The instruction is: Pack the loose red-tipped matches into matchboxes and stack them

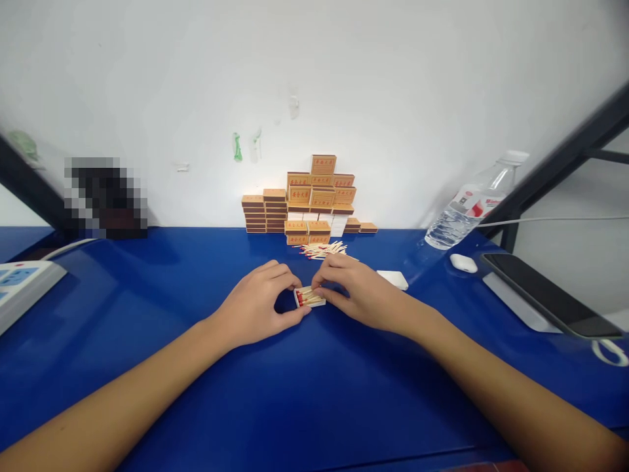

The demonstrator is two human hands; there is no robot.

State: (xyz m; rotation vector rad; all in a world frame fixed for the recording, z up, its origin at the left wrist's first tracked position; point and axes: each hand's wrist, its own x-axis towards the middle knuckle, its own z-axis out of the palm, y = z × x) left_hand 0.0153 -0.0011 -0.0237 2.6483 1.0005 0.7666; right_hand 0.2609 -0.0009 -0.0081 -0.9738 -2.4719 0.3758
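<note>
A small white matchbox tray (320,303) lies on the blue tabletop with several red-headed matches (306,297) in it. Thumb and fingers of my left hand (258,303) grip the tray's left end from both sides. At its right end, the fingertips of my right hand (366,292) are pinched together over the tray, with a red match head showing between them. The rest of that match is hard to make out. Just beyond my hands is a loose pile of matches (324,250), partly hidden by my right fingers.
Stacked matchboxes (322,196) stand against the wall, with a lower stack (254,215) to their left. Rightward are a white flat object (392,280), a tilted water bottle (462,206), a white earbud case (463,263) and a phone (550,295). A power strip (29,295) sits left.
</note>
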